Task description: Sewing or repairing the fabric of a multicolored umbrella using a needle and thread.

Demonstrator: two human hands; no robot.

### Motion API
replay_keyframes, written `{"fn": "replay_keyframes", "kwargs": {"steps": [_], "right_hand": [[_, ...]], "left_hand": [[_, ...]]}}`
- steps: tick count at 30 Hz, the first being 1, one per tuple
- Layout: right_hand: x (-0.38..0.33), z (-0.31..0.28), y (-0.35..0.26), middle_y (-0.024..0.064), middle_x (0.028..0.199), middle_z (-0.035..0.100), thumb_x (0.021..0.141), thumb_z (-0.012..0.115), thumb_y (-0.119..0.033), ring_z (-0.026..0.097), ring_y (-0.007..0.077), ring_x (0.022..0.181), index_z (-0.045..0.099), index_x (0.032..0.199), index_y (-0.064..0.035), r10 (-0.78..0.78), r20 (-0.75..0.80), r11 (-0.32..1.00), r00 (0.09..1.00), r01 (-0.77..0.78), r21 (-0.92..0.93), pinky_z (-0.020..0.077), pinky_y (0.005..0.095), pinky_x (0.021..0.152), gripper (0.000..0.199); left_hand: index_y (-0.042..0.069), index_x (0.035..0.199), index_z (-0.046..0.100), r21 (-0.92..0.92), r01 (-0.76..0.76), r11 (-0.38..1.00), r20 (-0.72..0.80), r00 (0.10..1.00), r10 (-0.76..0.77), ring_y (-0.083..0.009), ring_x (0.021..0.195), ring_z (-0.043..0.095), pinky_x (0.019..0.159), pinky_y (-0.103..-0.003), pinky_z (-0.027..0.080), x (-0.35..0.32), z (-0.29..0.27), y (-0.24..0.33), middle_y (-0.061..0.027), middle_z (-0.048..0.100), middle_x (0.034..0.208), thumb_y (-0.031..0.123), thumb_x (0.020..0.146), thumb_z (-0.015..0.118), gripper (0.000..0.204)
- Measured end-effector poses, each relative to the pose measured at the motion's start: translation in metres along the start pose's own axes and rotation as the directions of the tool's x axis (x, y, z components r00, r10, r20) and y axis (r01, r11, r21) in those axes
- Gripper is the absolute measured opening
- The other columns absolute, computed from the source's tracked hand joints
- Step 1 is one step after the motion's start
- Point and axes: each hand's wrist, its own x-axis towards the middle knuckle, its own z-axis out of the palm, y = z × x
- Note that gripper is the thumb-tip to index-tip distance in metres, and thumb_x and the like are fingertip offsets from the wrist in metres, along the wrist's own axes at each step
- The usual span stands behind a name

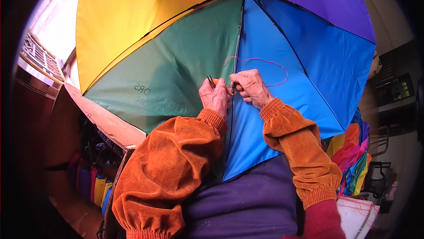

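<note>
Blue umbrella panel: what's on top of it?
Pink thread loops across the blue panel; a black rib runs along it; the right hand and orange-brown sleeve partly cover it. Behind hand and sleeve: hidden, can't tell.

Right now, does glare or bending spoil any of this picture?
Head view: the bright background at upper left is washed out white; head view: fisheye bends straight edges, the rim is black; head view: the umbrella, left hand and right hand look fairly clear.
</note>
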Motion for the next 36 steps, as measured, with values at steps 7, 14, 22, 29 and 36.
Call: {"fn": "replay_keyframes", "kwargs": {"steps": [7,14,22,29,36], "right_hand": [[0.006,-0.003,0.005,-0.0050,0.050,0.039,0.082,0.055,-0.024,0.032,0.0033,0.038,0.048,0.058,-0.0094,-0.065,0.012,0.998,0.998,0.065,-0.008,0.0198,0.0200,0.031,0.030],[-0.001,-0.016,0.010,-0.0034,0.053,0.043,0.082,0.056,-0.016,0.036,0.0031,0.039,0.055,0.063,-0.0041,-0.165,0.013,0.967,0.986,0.164,-0.195,0.0259,0.0192,0.032,0.022],[0.011,-0.030,0.021,0.0123,0.073,0.059,0.068,0.056,-0.005,0.058,0.0244,0.069,0.062,0.076,0.0010,-0.496,0.239,0.603,0.835,0.529,-0.597,0.0453,0.0331,0.061,0.011],[-0.073,-0.163,-0.029,0.0152,0.091,0.061,0.081,0.057,-0.008,0.050,0.0109,0.053,0.057,0.085,-0.0009,-0.412,-0.455,0.716,0.789,0.590,0.374,0.0414,0.0221,0.050,0.008],[-0.184,-0.326,-0.039,0.0005,0.062,0.037,0.083,0.049,0.004,0.024,0.0063,0.040,0.047,0.078,-0.0013,-0.397,-0.644,0.433,0.654,0.752,0.496,0.0240,0.0209,0.042,0.008]], "left_hand": [[0.009,0.078,0.047,0.001,-0.016,1.000,0.018,1.000,0.016,-0.0038,0.043,0.039,0.035,-0.019,0.031,0.000,-0.002,-0.002,-0.0031,0.056,0.060,0.021,0.087,0.053,0.016],[0.006,0.078,0.053,0.056,0.012,0.998,0.100,0.995,-0.018,-0.0037,0.043,0.039,0.037,-0.019,0.029,0.003,-0.003,0.000,-0.0044,0.057,0.063,0.015,0.083,0.057,0.011],[0.000,0.080,0.055,0.089,0.102,0.991,0.135,0.984,-0.114,-0.0036,0.043,0.038,0.036,-0.018,0.027,0.011,-0.007,0.003,-0.0089,0.058,0.065,0.011,0.081,0.058,0.012],[0.000,0.081,0.052,0.057,0.085,0.995,0.108,0.990,-0.091,-0.0041,0.043,0.036,0.037,-0.018,0.028,0.004,-0.009,0.011,-0.0118,0.058,0.066,0.012,0.080,0.056,0.012],[0.001,0.077,0.052,0.048,0.121,0.992,0.114,0.985,-0.126,-0.0047,0.043,0.035,0.037,-0.019,0.026,0.011,0.000,0.004,-0.0125,0.057,0.066,0.009,0.074,0.054,0.008]]}}
